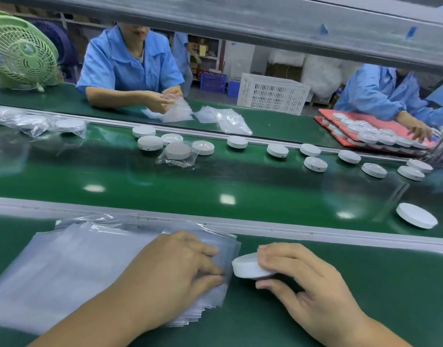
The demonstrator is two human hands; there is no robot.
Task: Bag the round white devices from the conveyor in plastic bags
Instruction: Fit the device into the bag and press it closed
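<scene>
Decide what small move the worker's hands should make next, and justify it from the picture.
Probably the left hand should lift open the mouth of the top bag. Its fingertips rest at the right edge of the stack of plastic bags, and the right hand holds a round white device just beside that edge, not yet inside any bag.

A factory packing line — a long green conveyor belt point(215, 176) carries rows of round white devices point(277, 150), with workers in blue smocks point(125, 63) seated along its far side handling clear plastic bags point(230, 122). Behind them stand a white plastic crate point(273, 93), storage shelves point(205, 53) and a green desk fan point(17, 51) — plainly an assembly hall.
</scene>
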